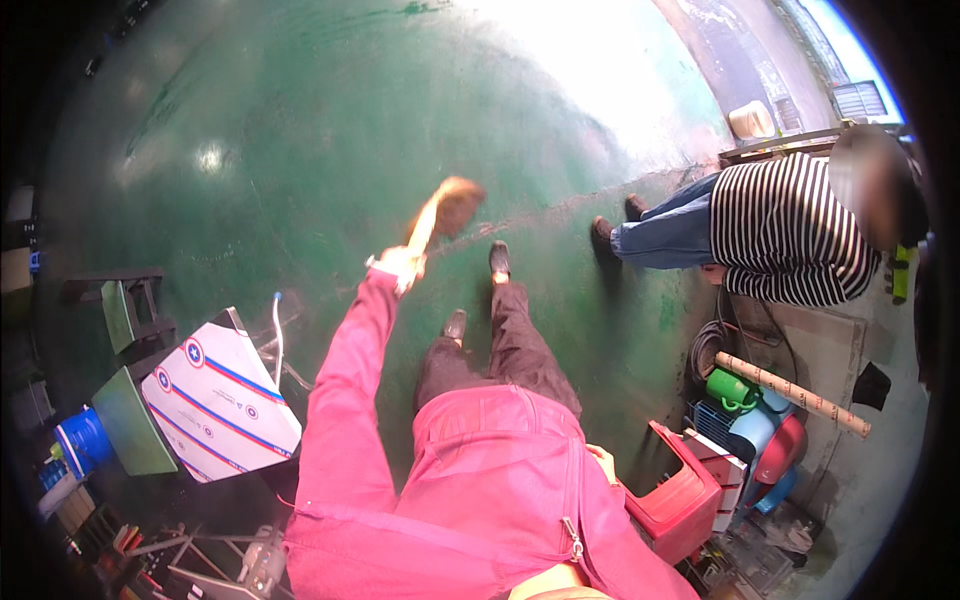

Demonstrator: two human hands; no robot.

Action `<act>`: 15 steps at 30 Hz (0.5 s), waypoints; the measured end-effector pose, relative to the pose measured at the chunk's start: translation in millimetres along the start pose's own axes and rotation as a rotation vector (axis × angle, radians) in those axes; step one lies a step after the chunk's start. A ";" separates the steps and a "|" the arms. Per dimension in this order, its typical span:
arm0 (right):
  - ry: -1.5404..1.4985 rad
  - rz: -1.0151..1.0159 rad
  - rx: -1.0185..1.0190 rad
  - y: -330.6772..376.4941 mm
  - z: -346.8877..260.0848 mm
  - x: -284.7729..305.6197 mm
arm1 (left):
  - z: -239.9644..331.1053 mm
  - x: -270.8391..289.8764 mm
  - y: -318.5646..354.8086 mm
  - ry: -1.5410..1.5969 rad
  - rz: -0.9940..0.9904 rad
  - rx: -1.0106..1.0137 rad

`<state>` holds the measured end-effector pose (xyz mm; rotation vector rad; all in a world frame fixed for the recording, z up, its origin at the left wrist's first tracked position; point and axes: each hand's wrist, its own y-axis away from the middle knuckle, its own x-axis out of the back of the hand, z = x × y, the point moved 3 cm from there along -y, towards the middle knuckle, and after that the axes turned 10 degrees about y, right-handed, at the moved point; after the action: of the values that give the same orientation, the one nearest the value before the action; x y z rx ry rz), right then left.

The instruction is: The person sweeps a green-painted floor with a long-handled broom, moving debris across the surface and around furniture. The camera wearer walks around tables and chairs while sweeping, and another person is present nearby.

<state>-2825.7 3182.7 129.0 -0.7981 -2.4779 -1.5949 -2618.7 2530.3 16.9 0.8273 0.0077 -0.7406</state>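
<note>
My left hand (400, 265), in a pale glove at the end of a pink sleeve, is stretched out forward and closed around the handle of a broom (450, 205). Its brown bristle head is blurred and hangs just above the green floor (300, 120). My right hand (603, 463) hangs by my right hip, only partly visible, next to a red plastic stool (680, 505); nothing shows in it. My dark trousers and shoes (498, 260) stand below the broom.
A person in a striped top and jeans (780, 230) crouches at the right. A white panel with blue and red stripes (220, 400) leans at the left beside green frames and a blue bucket (85, 440). A cardboard tube (790, 392), green cup and crates lie right.
</note>
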 end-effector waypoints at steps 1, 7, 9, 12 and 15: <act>0.025 -0.019 0.016 -6.0 12.0 7.1 | 8.9 -18.0 -16.9 0.490 0.046 0.114; 0.057 -0.062 -0.230 -63.3 -35.9 93.3 | 57.3 -112.9 -78.9 0.527 0.371 0.042; -0.156 0.031 -0.176 -93.7 -103.7 110.4 | 63.9 -136.5 -78.4 0.179 0.318 -0.083; -0.105 -0.041 0.012 -141.1 -220.7 120.8 | 54.8 -184.1 -63.4 0.543 0.157 0.268; -0.102 -0.058 -0.017 -175.5 -311.3 111.7 | 59.7 -242.0 -50.8 0.746 -0.017 0.405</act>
<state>-3066.7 2898.2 163.5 -0.8377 -2.5833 -1.6363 -2847.4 2611.6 92.7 1.4564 0.5469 -0.4157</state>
